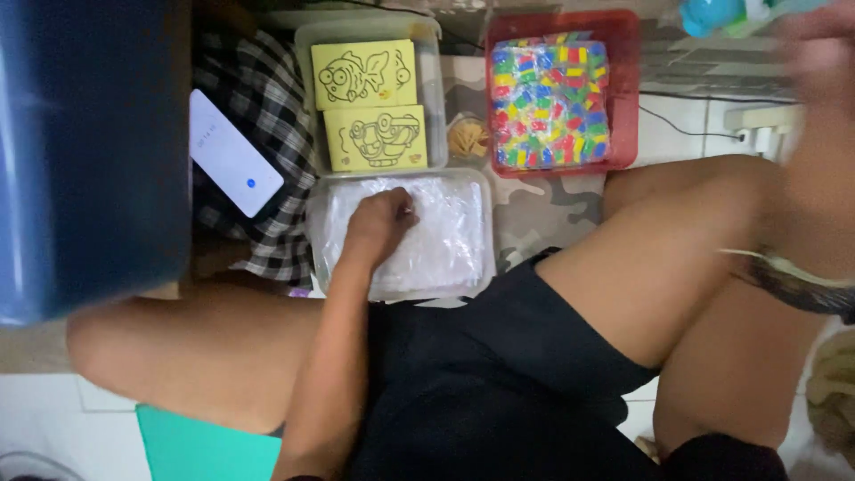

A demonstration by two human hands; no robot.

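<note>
Reaching into clear tub [481, 267] of plastic sleeves on floor, left hand [383, 218] curled, pinching top sleeve [445, 232]. Right hand [815, 53] up top-right, blurred, can't tell grip. Yellow cards [363, 76] in next tub, red tray [623, 89] of coloured packets untouched. Looks like early going.

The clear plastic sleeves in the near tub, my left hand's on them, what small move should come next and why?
Probably pinch up just the top sleeve and lift it free. The left hand rests with curled fingertips on the stack of clear plastic sleeves in the near tub, and no sleeve looks separated yet. The right hand is a raised blur at the upper right, too unclear to tell what it holds.
</note>
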